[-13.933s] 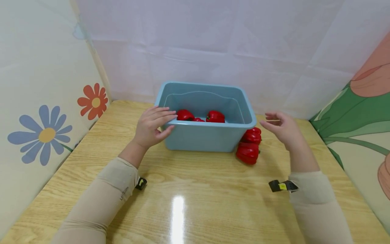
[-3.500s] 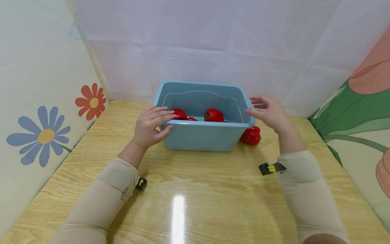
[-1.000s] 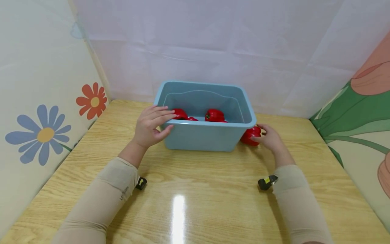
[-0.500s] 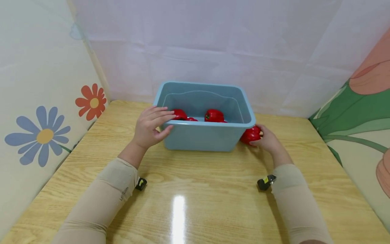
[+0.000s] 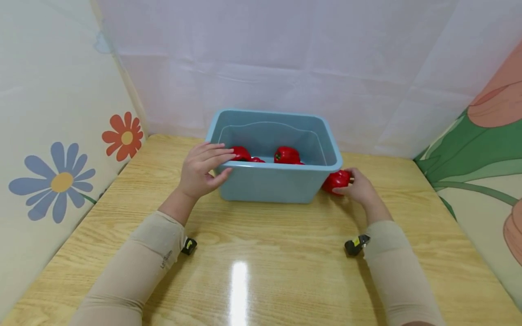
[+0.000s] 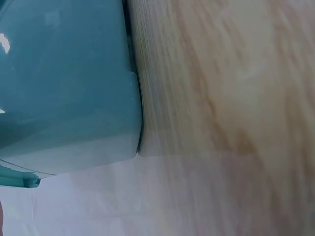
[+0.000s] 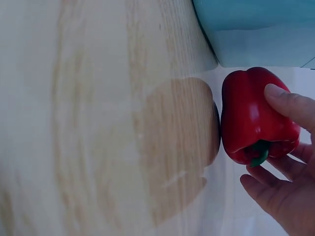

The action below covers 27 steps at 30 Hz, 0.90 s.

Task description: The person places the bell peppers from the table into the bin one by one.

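A light blue plastic bin (image 5: 267, 184) stands on the wooden table. My left hand (image 5: 199, 170) rests on its near left corner, fingers laid straight over the rim and thumb along the front. In the left wrist view the bin's side (image 6: 64, 78) fills the left part, and almost none of the hand shows. Right of the bin, my right hand (image 5: 360, 188) grips a red bell pepper (image 5: 335, 182). The right wrist view shows the thumb (image 7: 288, 101) on the pepper's side (image 7: 248, 105) and the other fingers round its green stem end.
Inside the bin lie several red bell peppers (image 5: 287, 155), partly hidden by the front wall and left fingers. A white sheet (image 5: 261, 54) hangs close behind the bin. Printed flower panels flank the wooden table (image 5: 277, 253) on both sides.
Earlier two peppers lay right of the bin; one remains there. My right hand has come down from beside the bin's right rim and closed round that pepper. The left hand has stayed put.
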Motion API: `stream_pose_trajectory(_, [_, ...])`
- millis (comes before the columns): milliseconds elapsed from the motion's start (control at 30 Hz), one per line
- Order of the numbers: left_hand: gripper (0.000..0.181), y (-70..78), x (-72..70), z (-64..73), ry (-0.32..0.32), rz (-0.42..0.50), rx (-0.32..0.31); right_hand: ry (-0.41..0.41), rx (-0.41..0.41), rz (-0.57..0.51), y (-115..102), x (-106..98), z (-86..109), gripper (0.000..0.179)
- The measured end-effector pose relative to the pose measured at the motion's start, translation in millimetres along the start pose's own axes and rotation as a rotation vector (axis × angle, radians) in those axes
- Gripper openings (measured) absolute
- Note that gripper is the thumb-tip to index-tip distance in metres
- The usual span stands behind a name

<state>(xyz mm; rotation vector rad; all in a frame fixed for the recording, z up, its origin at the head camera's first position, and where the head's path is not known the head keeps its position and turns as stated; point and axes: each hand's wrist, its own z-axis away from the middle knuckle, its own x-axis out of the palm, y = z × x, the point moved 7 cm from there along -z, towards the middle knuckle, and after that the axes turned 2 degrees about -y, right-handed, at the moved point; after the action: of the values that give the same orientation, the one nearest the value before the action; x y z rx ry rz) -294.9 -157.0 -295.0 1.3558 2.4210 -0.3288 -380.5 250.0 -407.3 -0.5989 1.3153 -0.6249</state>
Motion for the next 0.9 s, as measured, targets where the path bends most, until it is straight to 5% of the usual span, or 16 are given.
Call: stream_pose_trajectory(900, [0.032,0.8,0.2,-0.3,0.007,-0.006,-0.006,0.048,0.018,-0.033,1.0,-18.4,7.9,0.083])
